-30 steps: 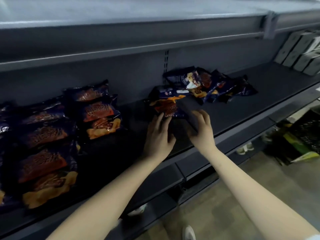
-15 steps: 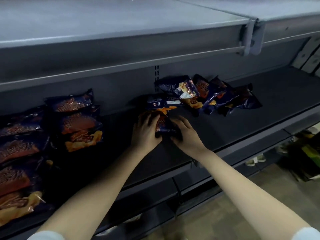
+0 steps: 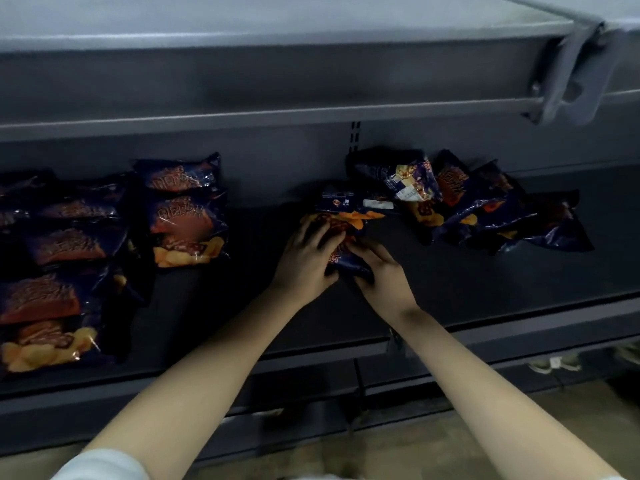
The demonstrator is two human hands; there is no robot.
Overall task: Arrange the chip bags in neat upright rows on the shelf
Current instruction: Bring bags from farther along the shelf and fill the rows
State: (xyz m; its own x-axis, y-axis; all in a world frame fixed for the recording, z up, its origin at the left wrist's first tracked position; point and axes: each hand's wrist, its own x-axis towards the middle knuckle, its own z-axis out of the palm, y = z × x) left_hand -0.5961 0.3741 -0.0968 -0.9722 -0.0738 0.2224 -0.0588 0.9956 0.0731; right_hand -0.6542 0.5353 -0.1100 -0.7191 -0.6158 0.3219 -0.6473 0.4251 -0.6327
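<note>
A dark blue chip bag (image 3: 341, 237) with orange print lies flat on the dark shelf (image 3: 485, 289), near the middle. My left hand (image 3: 306, 259) grips its left side and my right hand (image 3: 382, 275) grips its lower right edge. Behind and to the right lies a loose pile of chip bags (image 3: 460, 202), tumbled at odd angles against the back wall. On the left, a short row of two bags (image 3: 185, 213) and a longer row of bags (image 3: 52, 278) stand leaning back, overlapping front to back.
An upper shelf (image 3: 277, 109) overhangs close above, with a grey bracket (image 3: 571, 81) at the top right. The shelf's front lip (image 3: 450, 344) runs below my wrists. Shoes (image 3: 554, 363) show on the floor at the lower right.
Both hands reached forward from open above the shelf and closed on the nearest chip bag. The view has shifted left and closer to the shelf.
</note>
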